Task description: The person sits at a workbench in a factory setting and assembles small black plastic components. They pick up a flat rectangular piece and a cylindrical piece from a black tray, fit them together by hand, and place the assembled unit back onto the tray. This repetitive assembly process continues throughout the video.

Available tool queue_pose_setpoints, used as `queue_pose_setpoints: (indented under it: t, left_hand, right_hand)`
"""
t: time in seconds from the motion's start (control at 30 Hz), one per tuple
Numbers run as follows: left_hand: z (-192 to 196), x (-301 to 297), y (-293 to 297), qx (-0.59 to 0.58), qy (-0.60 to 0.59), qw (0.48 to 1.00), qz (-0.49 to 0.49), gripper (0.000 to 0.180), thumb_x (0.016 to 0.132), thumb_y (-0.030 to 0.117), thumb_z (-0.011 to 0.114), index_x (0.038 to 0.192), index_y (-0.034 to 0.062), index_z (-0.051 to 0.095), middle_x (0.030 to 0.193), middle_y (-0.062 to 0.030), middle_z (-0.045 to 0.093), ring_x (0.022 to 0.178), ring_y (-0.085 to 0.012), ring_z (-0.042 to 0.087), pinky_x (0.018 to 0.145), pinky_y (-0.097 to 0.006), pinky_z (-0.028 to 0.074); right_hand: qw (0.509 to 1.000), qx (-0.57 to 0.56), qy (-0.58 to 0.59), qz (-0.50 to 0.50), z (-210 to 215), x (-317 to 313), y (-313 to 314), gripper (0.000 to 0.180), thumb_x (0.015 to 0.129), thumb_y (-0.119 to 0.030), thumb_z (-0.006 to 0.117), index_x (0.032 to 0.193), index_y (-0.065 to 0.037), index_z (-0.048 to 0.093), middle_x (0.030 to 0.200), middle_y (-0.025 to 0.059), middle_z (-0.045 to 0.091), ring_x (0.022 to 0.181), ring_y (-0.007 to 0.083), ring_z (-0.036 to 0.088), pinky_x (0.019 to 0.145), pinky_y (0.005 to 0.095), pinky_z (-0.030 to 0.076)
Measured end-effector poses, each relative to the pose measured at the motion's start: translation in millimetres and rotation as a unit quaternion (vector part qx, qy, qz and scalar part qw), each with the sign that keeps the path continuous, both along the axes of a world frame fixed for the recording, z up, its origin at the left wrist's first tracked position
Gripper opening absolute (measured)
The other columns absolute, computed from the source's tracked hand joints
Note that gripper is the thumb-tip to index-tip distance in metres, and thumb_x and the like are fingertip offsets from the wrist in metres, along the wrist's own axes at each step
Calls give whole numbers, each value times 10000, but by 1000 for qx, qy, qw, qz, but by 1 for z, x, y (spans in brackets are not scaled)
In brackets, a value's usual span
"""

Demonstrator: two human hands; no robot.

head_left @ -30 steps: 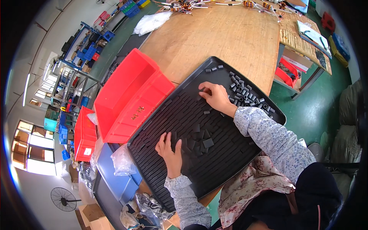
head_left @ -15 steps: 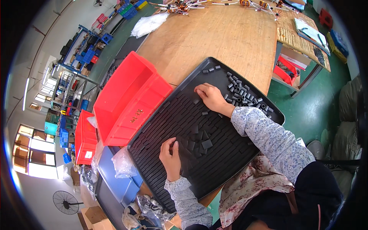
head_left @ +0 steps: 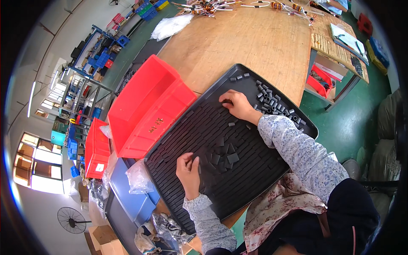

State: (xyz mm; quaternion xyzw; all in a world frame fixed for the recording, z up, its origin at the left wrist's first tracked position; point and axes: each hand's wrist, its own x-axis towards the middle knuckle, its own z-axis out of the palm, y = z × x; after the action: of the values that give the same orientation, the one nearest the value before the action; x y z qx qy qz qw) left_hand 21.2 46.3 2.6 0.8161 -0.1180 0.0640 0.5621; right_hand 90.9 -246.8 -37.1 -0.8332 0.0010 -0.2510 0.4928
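A large black tray (head_left: 312,131) lies tilted across the table before me, much of it covered by close rows of small black pieces (head_left: 187,131). Over the upper end of these rows, my right hand (head_left: 239,105) has its fingers curled and pinched; what they hold, if anything, is hidden. My left hand (head_left: 188,174) hovers low on the left over the rows, thumb and fingers curled towards each other around something too dark to make out. Between the hands, several flat black squares (head_left: 232,158) lie in a loose heap. Short dark tubes (head_left: 276,104) are gathered beyond my right wrist.
A red bin (head_left: 157,123) stands against the tray's left edge, with another red bin (head_left: 97,148) behind it. A clear plastic bag (head_left: 139,178) sits below them. Wire-wound parts (head_left: 208,7) and a white plastic bag (head_left: 170,27) lie at the wooden table's (head_left: 238,38) far end.
The view has shifted slightly. My right fingertips have dipped closer to the row edge and curled in, covering a small piece that showed beneath them. My left hand has stayed nearly in place.
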Motion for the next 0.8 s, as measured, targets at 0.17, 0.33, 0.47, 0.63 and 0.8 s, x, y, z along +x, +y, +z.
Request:
queue_pose_setpoints:
  t: [0.17,0.33,0.47,0.63,0.8]
  left_hand:
    - [0,-5,-5,24,0,998,-58,157,853,-5,703,991,-10,630,928,-34,623,811,-79,591,758,-210,492]
    - [10,-15,-17,-77,123,988,-52,159,867,16,677,989,7,576,955,-98,640,731,-127,614,670,-233,509]
    - [18,-21,-35,-185,141,968,-88,88,919,0,589,940,41,513,946,-138,656,678,-121,591,624,-226,488]
    - [5,-18,-23,-160,185,957,-154,112,946,36,555,871,55,474,989,-163,660,671,-127,591,622,-228,488]
    - [18,-25,-46,-185,183,958,-117,140,911,60,656,856,30,532,969,-144,672,689,-133,600,647,-238,502]
  right_hand:
    - [992,-79,-38,96,-11,7,-8,230,808,-39,657,1035,-65,684,1054,135,645,949,334,636,807,410,517]
    - [989,-131,-22,68,31,-30,5,173,818,-90,679,984,-64,642,1031,124,620,976,325,615,816,422,506]
    - [950,-182,106,230,58,-63,-1,184,763,-109,744,885,-69,611,916,95,596,974,319,599,807,415,498]
    - [955,-196,6,222,42,-56,5,173,762,-91,737,842,-61,586,874,87,595,896,309,606,751,412,496]
    - [963,-137,16,233,36,-64,18,172,769,-101,729,802,-47,570,822,97,603,860,324,619,724,430,487]
